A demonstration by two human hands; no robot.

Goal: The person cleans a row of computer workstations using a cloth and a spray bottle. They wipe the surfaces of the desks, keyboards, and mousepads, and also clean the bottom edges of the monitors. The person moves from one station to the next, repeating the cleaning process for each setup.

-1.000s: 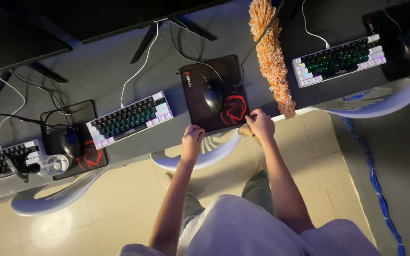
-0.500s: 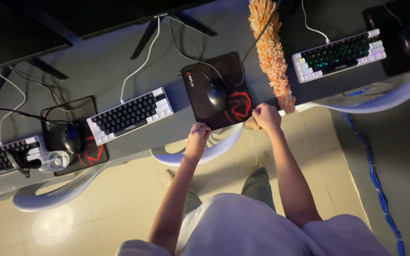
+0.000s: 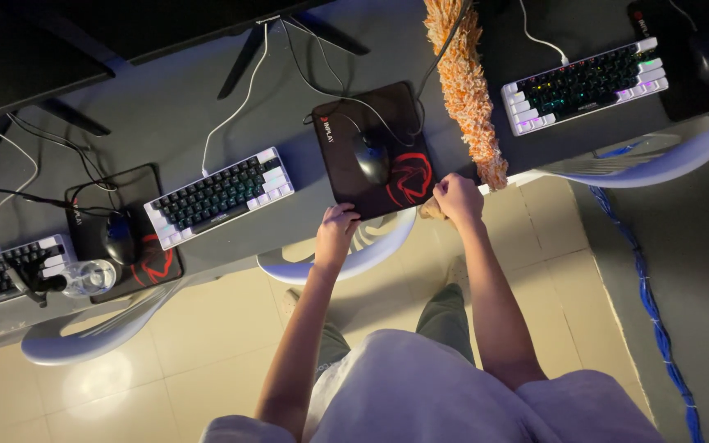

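My left hand (image 3: 338,228) rests on the front edge of a black mouse pad with a red emblem (image 3: 346,164), fingers curled over its rim. A black mouse (image 3: 370,156) sits on that pad. My right hand (image 3: 456,197) is closed in a fist at the desk edge, just right of the pad, with a small tan cloth-like thing (image 3: 429,211) sticking out of it. A long orange fluffy duster (image 3: 465,90) lies on the desk, and its near end almost touches my right hand.
A white-edged keyboard (image 3: 220,195) lies left of the pad, a lit one (image 3: 586,84) to the right. Further left are a second pad with a mouse (image 3: 116,236), a glass (image 3: 90,277) and another keyboard (image 3: 2,271). White chairs (image 3: 354,258) stand under the desk edge; a blue cable (image 3: 646,295) runs along the floor.
Both hands have moved a little forward to the desk edge. My left hand now reaches the mouse pad's rim and my right fist sits closer to the duster's end.
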